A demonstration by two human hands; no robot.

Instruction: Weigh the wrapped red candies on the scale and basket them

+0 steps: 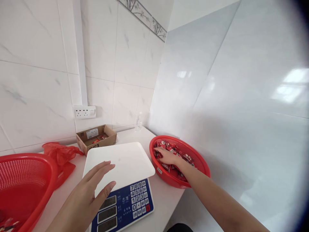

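My left hand [93, 190] is open, palm down, with its fingers apart over the near left part of a digital scale. The scale's white weighing plate [127, 161] has nothing on it, and the hand covers part of its blue keypad panel [140, 196]. My right hand [166, 156] reaches into a red plastic basket [173, 182] on the right. Its fingers are apart and touch small red wrapped snack packets [187, 158] inside; some fingertips are hidden among the packets.
Another red basket [45, 167] stands at the left, with a few packets at its bottom. Behind it lies a crumpled red plastic bag [60, 154]. A low cardboard box [96, 138] holding a few packets and a clear bottle [139, 123] stand near the tiled wall.
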